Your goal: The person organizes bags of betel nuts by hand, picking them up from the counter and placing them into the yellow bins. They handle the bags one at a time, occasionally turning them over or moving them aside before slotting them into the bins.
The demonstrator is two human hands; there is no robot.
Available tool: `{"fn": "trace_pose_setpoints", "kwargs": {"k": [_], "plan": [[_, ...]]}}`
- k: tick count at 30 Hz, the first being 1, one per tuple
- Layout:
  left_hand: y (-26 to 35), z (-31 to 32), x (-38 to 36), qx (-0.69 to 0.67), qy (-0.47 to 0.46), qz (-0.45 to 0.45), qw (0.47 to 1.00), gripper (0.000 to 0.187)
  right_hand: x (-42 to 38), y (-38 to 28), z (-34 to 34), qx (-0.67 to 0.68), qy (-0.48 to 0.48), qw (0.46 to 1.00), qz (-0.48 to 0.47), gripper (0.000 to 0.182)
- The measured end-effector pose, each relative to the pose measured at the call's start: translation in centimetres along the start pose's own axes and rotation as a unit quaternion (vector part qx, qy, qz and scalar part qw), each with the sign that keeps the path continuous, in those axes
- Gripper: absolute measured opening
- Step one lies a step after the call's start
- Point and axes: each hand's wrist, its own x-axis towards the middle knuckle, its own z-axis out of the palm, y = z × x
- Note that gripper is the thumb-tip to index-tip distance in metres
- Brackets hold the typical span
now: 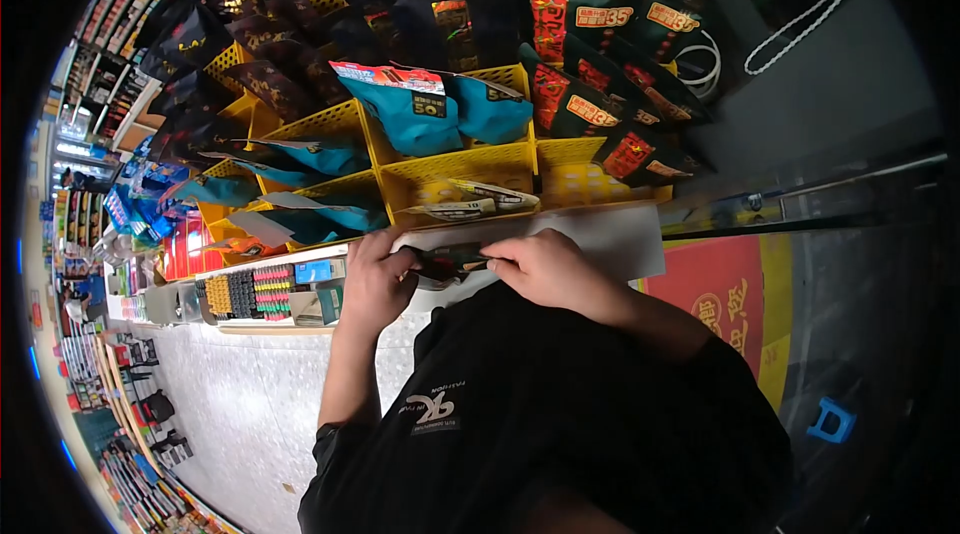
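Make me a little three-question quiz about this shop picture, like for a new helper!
1. True or false: both hands hold one small dark packet.
2. What colour are the plastic divider trays? A red, B yellow, C white.
3. Fill in: the bags in the middle tray are ____.

Key:
1. True: left hand and right hand grip the small dark packet.
2. B, yellow plastic divider trays.
3. Teal: teal snack bags.
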Motion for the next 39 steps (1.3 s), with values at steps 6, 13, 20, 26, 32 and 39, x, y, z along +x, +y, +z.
{"fn": "trace_pose_setpoints", "kwargs": {"k": [6,13,20,26,32,39], "plan": [[-0.8,-0.1,-0.2,-0.031,-0.04,0.014,0.999,0.018,-1.7,0.8,-6.2,0.073,0.209,0.975,0.024,0.021],[-0.8,-0.8,0.4,-0.05,-0.039,-0.023,0.998,0.028,-4.9,7.5,-14.4,-0.202,0.338,0.901,0.18,0.035],[-2.5,-2.2,0.7,-0.023,-0.089,0.016,0.996,0.023,-5.2,10.9,-14.1,-0.188,0.356,0.889,0.219,0.023],[-3.5,-3.6,0.6,-0.008,-0.094,-0.019,0.995,0.021,-6.9,7.2,-14.4,-0.18,0.475,0.841,0.186,0.016],[-3.8,-2.8,0.6,0.002,-0.102,-0.048,0.994,0.027,-9.5,2.5,-15.5,-0.204,0.476,0.855,0.025,0.014],[-1.9,-3.2,0.7,0.047,-0.165,-0.098,0.98,0.048,-7.2,2.0,-8.8,-0.102,0.341,0.934,-0.029,0.015]]}}
